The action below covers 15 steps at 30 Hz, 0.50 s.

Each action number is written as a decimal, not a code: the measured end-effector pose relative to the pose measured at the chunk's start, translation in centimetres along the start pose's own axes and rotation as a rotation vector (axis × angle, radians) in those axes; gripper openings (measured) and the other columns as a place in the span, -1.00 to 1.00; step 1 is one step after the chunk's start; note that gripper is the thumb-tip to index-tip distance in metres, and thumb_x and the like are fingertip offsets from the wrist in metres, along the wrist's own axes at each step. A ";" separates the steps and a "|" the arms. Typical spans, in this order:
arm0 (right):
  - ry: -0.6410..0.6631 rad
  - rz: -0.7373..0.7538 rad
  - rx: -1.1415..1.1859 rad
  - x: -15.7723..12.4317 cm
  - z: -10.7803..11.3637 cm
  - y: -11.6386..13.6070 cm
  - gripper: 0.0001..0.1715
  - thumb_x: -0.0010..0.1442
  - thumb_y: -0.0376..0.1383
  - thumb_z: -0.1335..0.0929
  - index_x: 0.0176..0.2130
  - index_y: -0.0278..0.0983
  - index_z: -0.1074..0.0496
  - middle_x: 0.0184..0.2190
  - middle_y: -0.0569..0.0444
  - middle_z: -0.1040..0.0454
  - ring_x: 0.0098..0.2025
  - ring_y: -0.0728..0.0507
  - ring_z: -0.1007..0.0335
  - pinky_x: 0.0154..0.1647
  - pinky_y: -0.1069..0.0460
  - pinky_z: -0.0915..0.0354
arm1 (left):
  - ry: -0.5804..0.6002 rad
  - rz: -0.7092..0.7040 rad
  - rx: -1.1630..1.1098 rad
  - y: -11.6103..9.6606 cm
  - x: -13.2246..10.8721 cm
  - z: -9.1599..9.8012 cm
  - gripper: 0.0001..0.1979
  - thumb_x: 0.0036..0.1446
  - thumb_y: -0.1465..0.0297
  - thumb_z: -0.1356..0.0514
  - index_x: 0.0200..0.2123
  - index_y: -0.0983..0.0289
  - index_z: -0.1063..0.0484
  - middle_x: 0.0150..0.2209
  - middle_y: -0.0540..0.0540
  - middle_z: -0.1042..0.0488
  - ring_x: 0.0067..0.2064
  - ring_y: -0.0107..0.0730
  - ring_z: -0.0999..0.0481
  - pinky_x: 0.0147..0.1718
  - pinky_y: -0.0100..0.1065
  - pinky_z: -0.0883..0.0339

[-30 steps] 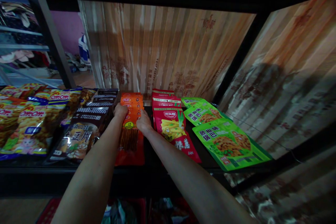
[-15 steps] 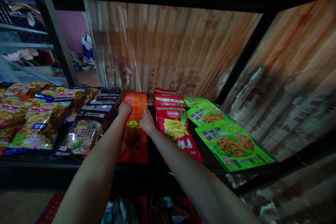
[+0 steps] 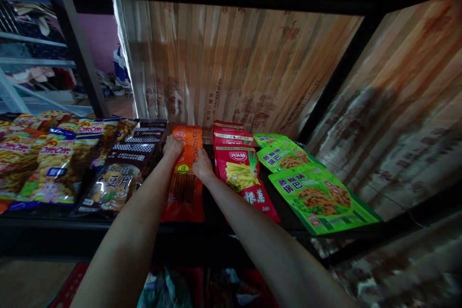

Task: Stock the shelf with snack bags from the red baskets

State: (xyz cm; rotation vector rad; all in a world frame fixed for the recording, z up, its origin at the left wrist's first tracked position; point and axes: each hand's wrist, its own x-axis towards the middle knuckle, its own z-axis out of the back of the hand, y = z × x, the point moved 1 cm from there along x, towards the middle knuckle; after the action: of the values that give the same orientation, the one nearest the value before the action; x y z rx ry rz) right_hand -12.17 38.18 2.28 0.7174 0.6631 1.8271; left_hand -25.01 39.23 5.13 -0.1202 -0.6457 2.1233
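Note:
A row of overlapping orange snack packets [image 3: 185, 190] lies on the black shelf, the front one showing brown sticks through its window. At its upper left edge, my left hand [image 3: 173, 147] is closed with the fingers curled over the side. My right hand [image 3: 203, 164] grips the opposite edge, thumb side toward the packet; some fingertips are hidden. Right of it lie overlapping red snack packets [image 3: 241, 173], close to my right hand. Dark snack bags [image 3: 121, 166] with a checked top band lie left of my left hand.
Green snack pouches [image 3: 312, 195] overlap at the right end of the shelf [image 3: 216, 216]. Puffed snack bags [image 3: 54, 168] fill the left end. A pleated curtain [image 3: 216, 67] hangs behind, with black frame posts [image 3: 335, 77] at the side. Red baskets [image 3: 197, 281] with bagged goods sit below.
Both hands stay on the orange packets, with the left hand shifted very slightly up and away. The view has moved a little; the packets lie almost as before.

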 end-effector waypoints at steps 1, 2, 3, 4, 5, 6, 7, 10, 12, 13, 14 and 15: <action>-0.007 0.004 -0.002 0.0 -0.1 0.0 -0.29 0.00 -0.56 -0.21 0.17 -0.42 -0.18 0.20 -0.15 -0.20 0.22 -0.14 -0.15 0.21 0.02 -0.12 | -0.017 -0.019 0.004 -0.3 -0.4 0.3 -0.56 0.19 0.42 0.09 0.08 0.46 -0.27 0.13 0.44 -0.31 0.17 -0.06 -0.30 0.04 -0.15 -0.22; -0.014 0.010 -0.004 0.0 -0.1 -0.1 -0.29 0.00 -0.57 -0.22 0.17 -0.40 -0.18 0.19 -0.14 -0.21 0.22 -0.14 -0.15 0.21 0.02 -0.12 | -0.038 -0.044 0.006 -0.5 -0.8 0.7 -0.55 0.19 0.42 0.08 0.11 0.48 -0.24 0.18 0.44 -0.25 0.22 -0.05 -0.23 0.10 -0.12 -0.15; -0.019 0.022 -0.007 0.0 -0.1 -0.1 -0.29 0.01 -0.56 -0.22 0.17 -0.38 -0.18 0.18 -0.13 -0.22 0.22 -0.14 -0.15 0.21 0.01 -0.13 | -0.065 -0.077 0.006 -0.7 -1.5 1.1 -0.53 0.18 0.42 0.07 0.13 0.49 -0.21 0.22 0.42 -0.19 0.26 -0.05 -0.16 0.16 -0.10 -0.08; -0.023 0.035 -0.010 -0.1 -0.1 -0.1 -0.29 0.01 -0.56 -0.22 0.17 -0.37 -0.18 0.18 -0.13 -0.23 0.21 -0.15 -0.16 0.20 0.01 -0.14 | -0.095 -0.117 0.006 -0.8 -2.4 1.6 -0.51 0.18 0.42 0.06 0.16 0.49 -0.18 0.25 0.41 -0.14 0.28 -0.06 -0.12 0.20 -0.09 -0.02; -0.025 0.044 -0.014 -0.1 -0.1 -0.1 -0.30 0.02 -0.55 -0.22 0.17 -0.36 -0.18 0.18 -0.14 -0.22 0.21 -0.16 -0.17 0.19 0.00 -0.15 | -0.133 -0.172 0.004 -0.8 -3.6 2.0 -0.49 0.18 0.42 0.05 0.18 0.50 -0.15 0.27 0.40 -0.11 0.29 -0.07 -0.10 0.22 -0.10 0.02; -0.024 0.045 -0.022 -0.2 -0.1 0.0 -0.30 0.02 -0.54 -0.23 0.18 -0.36 -0.18 0.18 -0.15 -0.21 0.20 -0.17 -0.18 0.18 -0.01 -0.16 | -0.168 -0.221 -0.002 -0.7 -5.1 2.4 -0.48 0.18 0.43 0.05 0.19 0.51 -0.14 0.27 0.39 -0.11 0.29 -0.10 -0.10 0.23 -0.13 0.02; -0.019 0.039 -0.030 -0.2 0.0 0.0 -0.30 0.03 -0.53 -0.23 0.18 -0.36 -0.18 0.19 -0.17 -0.20 0.20 -0.19 -0.19 0.18 -0.02 -0.17 | -0.191 -0.280 -0.004 -0.3 -6.8 2.8 -0.47 0.19 0.42 0.06 0.20 0.52 -0.14 0.26 0.39 -0.12 0.29 -0.11 -0.09 0.23 -0.17 0.01; 0.009 -0.003 -0.054 -0.4 0.3 0.4 -0.28 0.03 -0.51 -0.24 0.19 -0.35 -0.16 0.24 -0.18 -0.13 0.20 -0.22 -0.19 0.18 -0.05 -0.18 | -0.221 -0.414 0.028 1.6 -13.1 3.5 -0.45 0.19 0.32 0.00 0.18 0.55 -0.18 0.24 0.44 -0.15 0.30 0.00 -0.04 0.23 -0.08 0.02; 0.005 0.005 -0.053 -0.6 0.6 0.8 -0.26 0.03 -0.50 -0.24 0.21 -0.33 -0.14 0.26 -0.15 -0.09 0.22 -0.22 -0.16 0.20 -0.06 -0.15 | -0.274 -0.528 0.049 3.4 -17.3 3.6 -0.45 0.20 0.27 0.00 0.17 0.48 -0.21 0.25 0.42 -0.12 0.32 0.01 0.02 0.22 -0.01 0.01; -0.004 0.024 -0.049 -0.9 0.7 1.0 -0.26 0.04 -0.49 -0.23 0.22 -0.34 -0.13 0.27 -0.13 -0.07 0.24 -0.21 -0.13 0.22 -0.05 -0.12 | -0.306 -0.563 0.057 4.3 -19.2 3.5 -0.47 0.21 0.26 0.00 0.16 0.46 -0.23 0.26 0.41 -0.12 0.33 0.01 0.04 0.21 0.02 -0.01; -0.014 0.051 -0.044 -1.3 0.9 1.2 -0.27 0.06 -0.48 -0.22 0.23 -0.35 -0.11 0.28 -0.12 -0.05 0.27 -0.20 -0.07 0.25 -0.05 -0.08 | -0.332 -0.576 0.065 5.2 -20.7 3.3 -0.48 0.22 0.27 0.00 0.15 0.46 -0.24 0.25 0.42 -0.12 0.33 0.01 0.05 0.20 0.03 -0.03; -0.022 0.083 -0.039 -1.9 1.0 1.4 -0.29 0.09 -0.47 -0.21 0.24 -0.37 -0.10 0.29 -0.12 -0.04 0.30 -0.19 0.00 0.28 -0.05 -0.04 | -0.352 -0.585 0.070 5.9 -21.9 3.1 -0.48 0.21 0.26 -0.01 0.15 0.46 -0.24 0.25 0.43 -0.12 0.33 0.01 0.05 0.20 0.04 -0.04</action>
State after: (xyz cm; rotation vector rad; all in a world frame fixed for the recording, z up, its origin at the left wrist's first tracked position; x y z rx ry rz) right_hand -11.68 36.05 3.63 0.7482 0.5896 1.9001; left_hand -17.15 17.95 1.69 0.4410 -0.7043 1.6012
